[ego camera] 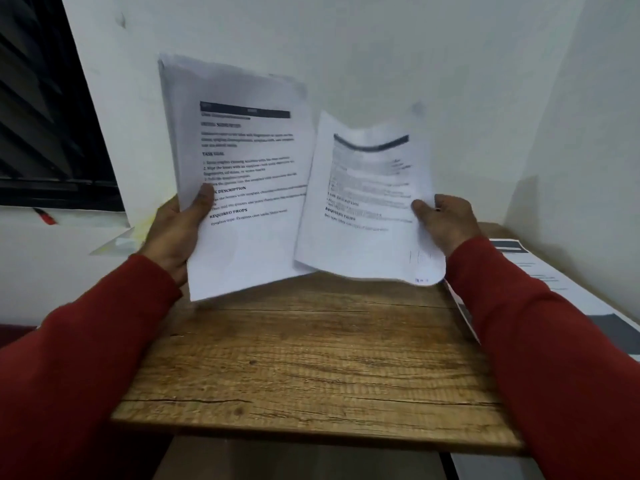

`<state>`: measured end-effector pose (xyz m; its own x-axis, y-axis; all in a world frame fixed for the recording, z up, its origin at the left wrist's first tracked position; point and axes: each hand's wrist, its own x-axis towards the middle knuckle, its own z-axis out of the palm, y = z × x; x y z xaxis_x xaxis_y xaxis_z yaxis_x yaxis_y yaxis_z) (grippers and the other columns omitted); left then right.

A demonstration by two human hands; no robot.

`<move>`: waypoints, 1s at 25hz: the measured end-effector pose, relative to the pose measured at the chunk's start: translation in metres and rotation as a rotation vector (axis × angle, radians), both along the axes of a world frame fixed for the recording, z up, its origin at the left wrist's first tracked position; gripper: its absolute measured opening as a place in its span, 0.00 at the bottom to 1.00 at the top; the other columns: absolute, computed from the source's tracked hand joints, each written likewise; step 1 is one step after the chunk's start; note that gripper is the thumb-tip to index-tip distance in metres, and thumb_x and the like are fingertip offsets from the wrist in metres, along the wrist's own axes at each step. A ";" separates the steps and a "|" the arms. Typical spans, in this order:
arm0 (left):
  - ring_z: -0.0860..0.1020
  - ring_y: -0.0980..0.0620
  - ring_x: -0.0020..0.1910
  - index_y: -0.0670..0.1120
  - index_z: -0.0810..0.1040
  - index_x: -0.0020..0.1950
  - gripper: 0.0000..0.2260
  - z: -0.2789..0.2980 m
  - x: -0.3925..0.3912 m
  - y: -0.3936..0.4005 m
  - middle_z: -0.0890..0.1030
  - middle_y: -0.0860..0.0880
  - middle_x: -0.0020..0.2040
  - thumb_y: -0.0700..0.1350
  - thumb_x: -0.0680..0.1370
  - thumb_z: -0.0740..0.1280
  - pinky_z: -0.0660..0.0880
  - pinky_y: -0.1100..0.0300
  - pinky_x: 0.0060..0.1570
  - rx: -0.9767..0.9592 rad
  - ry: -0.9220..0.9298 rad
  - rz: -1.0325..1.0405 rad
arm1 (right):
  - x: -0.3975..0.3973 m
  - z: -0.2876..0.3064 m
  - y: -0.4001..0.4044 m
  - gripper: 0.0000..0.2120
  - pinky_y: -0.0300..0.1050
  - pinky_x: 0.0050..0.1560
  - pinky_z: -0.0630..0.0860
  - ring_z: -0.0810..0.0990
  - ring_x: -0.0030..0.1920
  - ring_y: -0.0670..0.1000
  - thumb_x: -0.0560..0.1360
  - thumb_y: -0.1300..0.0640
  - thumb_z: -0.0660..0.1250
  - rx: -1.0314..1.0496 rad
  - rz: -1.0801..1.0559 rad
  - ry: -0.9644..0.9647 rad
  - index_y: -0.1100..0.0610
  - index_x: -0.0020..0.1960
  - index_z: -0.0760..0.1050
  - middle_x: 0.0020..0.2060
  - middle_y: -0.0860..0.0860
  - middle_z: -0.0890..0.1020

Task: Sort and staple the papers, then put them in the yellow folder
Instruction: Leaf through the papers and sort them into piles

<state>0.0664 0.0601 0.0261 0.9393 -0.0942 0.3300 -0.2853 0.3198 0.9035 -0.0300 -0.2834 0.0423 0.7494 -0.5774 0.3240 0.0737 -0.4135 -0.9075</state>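
Above the wooden table point(311, 358), the left hand point(176, 230) grips a stack of papers point(235, 168) and the right hand point(446, 223) pinches a loose sheet point(363, 209), best compared by headings before laying it down.

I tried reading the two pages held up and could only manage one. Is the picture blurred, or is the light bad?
Head view: the sheet in the right hand is smeared, probably motion blur, its text unreadable; the stack in the left hand is sharper, headings legible. Light is dim and even, with no glare; the wide lens bows the wooden table edges.
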 end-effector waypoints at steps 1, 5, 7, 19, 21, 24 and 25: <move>0.83 0.48 0.56 0.47 0.78 0.63 0.13 0.001 0.006 0.008 0.84 0.49 0.58 0.50 0.81 0.67 0.81 0.51 0.54 -0.022 -0.015 0.073 | -0.002 0.000 0.001 0.09 0.43 0.48 0.74 0.81 0.48 0.54 0.79 0.57 0.67 -0.110 0.038 0.170 0.59 0.56 0.81 0.49 0.53 0.82; 0.83 0.52 0.55 0.46 0.78 0.64 0.13 -0.001 0.019 0.028 0.84 0.51 0.57 0.49 0.81 0.67 0.79 0.48 0.59 -0.132 -0.014 0.320 | -0.005 -0.003 0.006 0.22 0.38 0.54 0.66 0.76 0.62 0.54 0.79 0.58 0.67 -0.475 0.152 0.550 0.52 0.72 0.71 0.64 0.51 0.78; 0.83 0.54 0.54 0.48 0.77 0.63 0.11 0.000 0.020 0.028 0.83 0.54 0.56 0.49 0.82 0.66 0.79 0.48 0.59 -0.181 -0.003 0.360 | -0.006 -0.005 0.006 0.26 0.36 0.54 0.63 0.75 0.62 0.52 0.78 0.60 0.68 -0.536 0.176 0.552 0.47 0.74 0.69 0.63 0.48 0.78; 0.84 0.49 0.54 0.49 0.78 0.63 0.11 -0.005 -0.001 -0.002 0.85 0.49 0.57 0.48 0.82 0.64 0.83 0.54 0.48 -0.026 0.001 -0.007 | -0.003 0.003 0.005 0.20 0.46 0.53 0.73 0.79 0.52 0.52 0.73 0.39 0.71 -0.416 0.077 0.236 0.49 0.59 0.77 0.53 0.51 0.81; 0.84 0.47 0.53 0.48 0.79 0.61 0.10 -0.006 -0.006 -0.010 0.85 0.48 0.57 0.48 0.81 0.64 0.83 0.52 0.50 -0.004 0.015 -0.075 | -0.006 0.006 0.037 0.15 0.48 0.43 0.76 0.81 0.41 0.51 0.74 0.43 0.71 -0.061 0.297 0.066 0.53 0.53 0.79 0.47 0.53 0.84; 0.85 0.49 0.49 0.46 0.79 0.60 0.11 -0.009 -0.014 -0.021 0.86 0.47 0.54 0.48 0.81 0.63 0.82 0.56 0.45 0.028 0.009 -0.161 | -0.011 0.002 0.067 0.12 0.49 0.39 0.81 0.83 0.38 0.53 0.73 0.57 0.75 0.183 0.455 0.015 0.61 0.52 0.78 0.43 0.56 0.84; 0.85 0.49 0.49 0.46 0.79 0.61 0.11 -0.010 -0.016 -0.024 0.86 0.47 0.55 0.48 0.81 0.63 0.82 0.57 0.44 0.038 0.007 -0.180 | -0.011 0.001 0.071 0.10 0.47 0.38 0.82 0.83 0.37 0.53 0.73 0.60 0.75 0.207 0.448 -0.003 0.62 0.50 0.78 0.42 0.57 0.84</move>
